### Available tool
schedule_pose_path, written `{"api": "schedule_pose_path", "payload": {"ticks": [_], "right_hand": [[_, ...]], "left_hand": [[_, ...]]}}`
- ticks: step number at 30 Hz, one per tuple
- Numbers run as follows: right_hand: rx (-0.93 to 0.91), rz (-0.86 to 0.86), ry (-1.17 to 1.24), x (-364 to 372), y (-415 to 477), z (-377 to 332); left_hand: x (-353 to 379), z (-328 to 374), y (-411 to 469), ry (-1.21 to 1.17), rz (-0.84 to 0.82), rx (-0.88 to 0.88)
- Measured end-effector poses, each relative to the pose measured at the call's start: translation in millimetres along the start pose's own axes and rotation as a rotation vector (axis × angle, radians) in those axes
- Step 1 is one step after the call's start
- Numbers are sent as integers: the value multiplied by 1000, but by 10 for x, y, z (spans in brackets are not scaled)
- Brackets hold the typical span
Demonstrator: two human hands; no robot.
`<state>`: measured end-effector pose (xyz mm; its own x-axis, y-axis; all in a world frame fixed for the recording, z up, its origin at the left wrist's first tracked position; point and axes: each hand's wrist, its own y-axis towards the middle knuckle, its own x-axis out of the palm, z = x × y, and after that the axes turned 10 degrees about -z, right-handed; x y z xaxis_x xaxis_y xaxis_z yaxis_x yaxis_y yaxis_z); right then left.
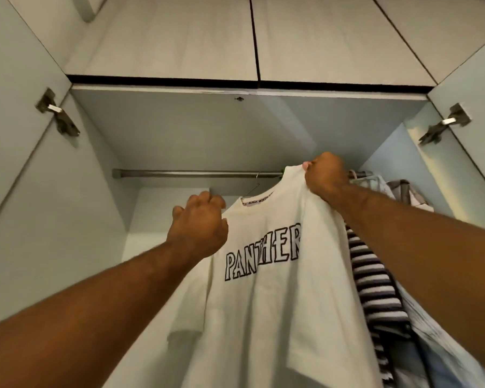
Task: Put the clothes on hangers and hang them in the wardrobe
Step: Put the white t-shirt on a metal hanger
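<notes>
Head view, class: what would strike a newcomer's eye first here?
A white T-shirt lettered PANTHER fills the centre, below the wardrobe rail. The right hand grips its shoulder by the rail; the left hand is at the other shoulder. A striped garment hangs to its right.

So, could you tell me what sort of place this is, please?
Most likely the inside of a home wardrobe: a metal rail carries a white T-shirt and striped top, between open hinged doors.

Pale overhead cupboard doors (165, 37) (shut, dark seam btwn); metal hinges (58, 113) L & R.
</notes>
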<state>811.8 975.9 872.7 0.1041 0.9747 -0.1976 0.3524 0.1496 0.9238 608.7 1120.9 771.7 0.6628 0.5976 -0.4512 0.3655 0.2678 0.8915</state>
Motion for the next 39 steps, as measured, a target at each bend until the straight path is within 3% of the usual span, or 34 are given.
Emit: {"api": "schedule_pose_path", "payload": {"ticks": [16, 29, 39], "right_hand": [[71, 44, -186, 1255, 649, -295], [29, 186, -105, 1140, 837, 27], [-15, 70, -189, 984, 599, 47]], "left_hand": [[549, -548, 227, -25, -9, 225], [872, -628, 705, -32, -67, 123], [1085, -567, 870, -133, -43, 61]]}}
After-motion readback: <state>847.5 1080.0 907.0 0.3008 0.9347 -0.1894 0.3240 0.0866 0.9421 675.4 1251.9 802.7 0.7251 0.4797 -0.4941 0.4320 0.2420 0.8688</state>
